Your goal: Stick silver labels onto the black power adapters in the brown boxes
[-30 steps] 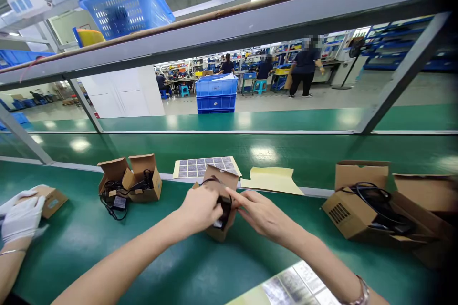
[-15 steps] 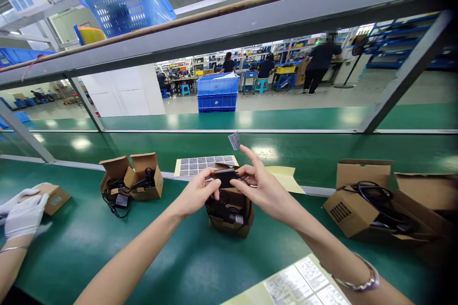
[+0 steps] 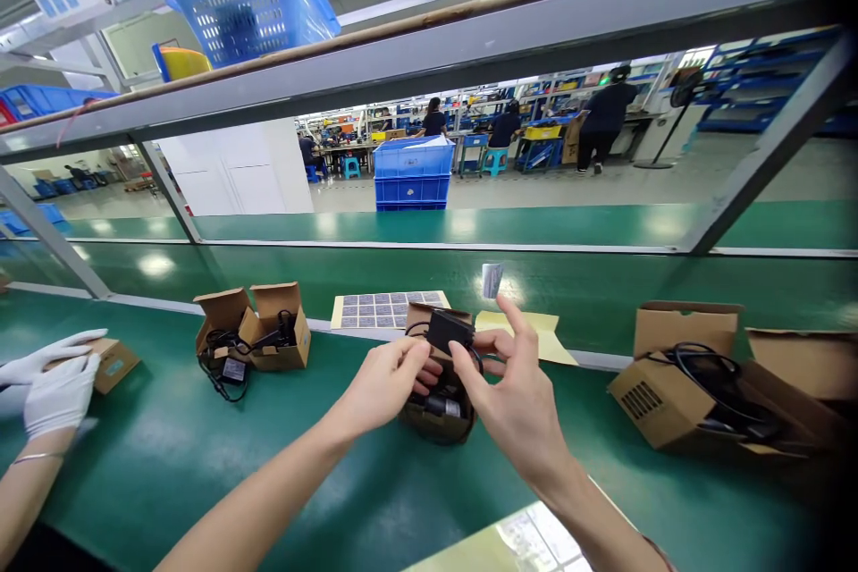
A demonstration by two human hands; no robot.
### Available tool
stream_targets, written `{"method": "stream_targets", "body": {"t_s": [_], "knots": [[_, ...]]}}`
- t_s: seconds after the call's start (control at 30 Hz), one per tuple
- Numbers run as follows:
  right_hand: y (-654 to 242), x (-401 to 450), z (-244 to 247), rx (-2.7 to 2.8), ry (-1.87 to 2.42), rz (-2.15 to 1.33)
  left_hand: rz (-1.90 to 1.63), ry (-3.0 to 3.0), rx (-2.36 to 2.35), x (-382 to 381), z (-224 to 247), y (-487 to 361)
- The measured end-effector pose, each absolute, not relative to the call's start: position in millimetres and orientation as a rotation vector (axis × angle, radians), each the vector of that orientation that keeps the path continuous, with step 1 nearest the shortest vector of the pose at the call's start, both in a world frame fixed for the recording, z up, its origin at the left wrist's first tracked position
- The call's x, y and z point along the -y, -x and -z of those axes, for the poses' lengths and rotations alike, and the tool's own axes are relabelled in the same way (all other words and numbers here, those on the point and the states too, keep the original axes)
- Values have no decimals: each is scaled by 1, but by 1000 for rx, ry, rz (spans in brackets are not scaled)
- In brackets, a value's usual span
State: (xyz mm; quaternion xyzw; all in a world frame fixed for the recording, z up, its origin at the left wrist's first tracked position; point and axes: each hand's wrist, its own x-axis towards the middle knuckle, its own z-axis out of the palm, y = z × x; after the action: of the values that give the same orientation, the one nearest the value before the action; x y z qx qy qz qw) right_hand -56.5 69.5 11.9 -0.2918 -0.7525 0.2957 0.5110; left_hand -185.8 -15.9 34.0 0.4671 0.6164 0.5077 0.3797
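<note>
My right hand (image 3: 519, 375) holds a black adapter (image 3: 449, 331) between thumb and fingers, and a small printed label (image 3: 492, 280) clings to its raised index fingertip. Close by, my left hand (image 3: 382, 380) has its fingers pinched at the adapter's left side, around a cable. Beneath both hands stands an open cardboard box (image 3: 435, 427) with black parts inside. Behind it lies a sheet of labels (image 3: 382, 310), with a yellow backing sheet (image 3: 536, 335) to the right.
Two open boxes (image 3: 280, 356) with black cables stand left; larger open boxes (image 3: 660, 402) stand right. At far left, a co-worker's gloved hands (image 3: 60, 384) hold a closed box (image 3: 115, 366). Another label sheet (image 3: 496, 545) lies at the front edge. A metal shelf (image 3: 416, 40) crosses above.
The adapter has turned and moved slightly right, now showing its plain face. My right hand has shifted right with the label on its fingertip. My left hand has slid to the adapter's lower left.
</note>
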Motion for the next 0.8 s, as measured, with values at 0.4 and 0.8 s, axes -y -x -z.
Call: {"method": "stream_targets", "body": {"t_s": [0.4,0.8], "knots": [[37,-106,-42,2360,143,-757,-502,-1752,-1596,12,-87,213],[45,-113,-47,2397,233,-752,-807,-1786,-1602,20,-106,226]]}}
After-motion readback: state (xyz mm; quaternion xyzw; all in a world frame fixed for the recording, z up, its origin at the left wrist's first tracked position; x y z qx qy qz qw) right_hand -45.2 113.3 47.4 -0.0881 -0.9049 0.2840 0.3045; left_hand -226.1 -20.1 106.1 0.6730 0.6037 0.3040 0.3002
